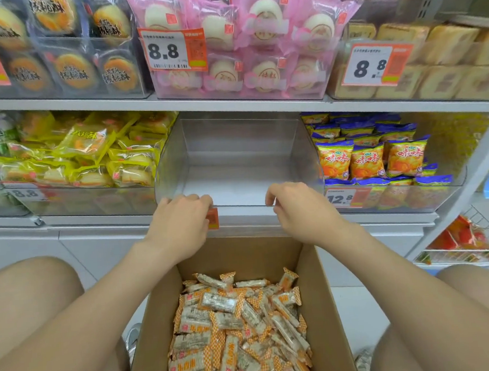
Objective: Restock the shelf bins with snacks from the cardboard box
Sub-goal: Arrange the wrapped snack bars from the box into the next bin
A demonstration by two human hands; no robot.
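- Pretty much at the start: the clear bin (pixel 236 156) in the middle of the lower shelf has nothing in it.
- The left hand (pixel 181 219) and right hand (pixel 296 207) both have fingers curled over its front lip, gripping just the bin, no snacks.
- The cardboard box (pixel 323 296) between the knees is heaped with snack bars (pixel 237 332), so I'd say all the filling is left.
- The yellow packs (pixel 89 156) and orange bags (pixel 367 161) on either side look stocked.

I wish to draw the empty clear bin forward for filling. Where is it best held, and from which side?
Hold the clear bin by its low front lip, from the front, hooking over the edge, where the left hand and right hand sit. The yellow-pack bin and chip bin close its sides; the upper shelf covers its top.
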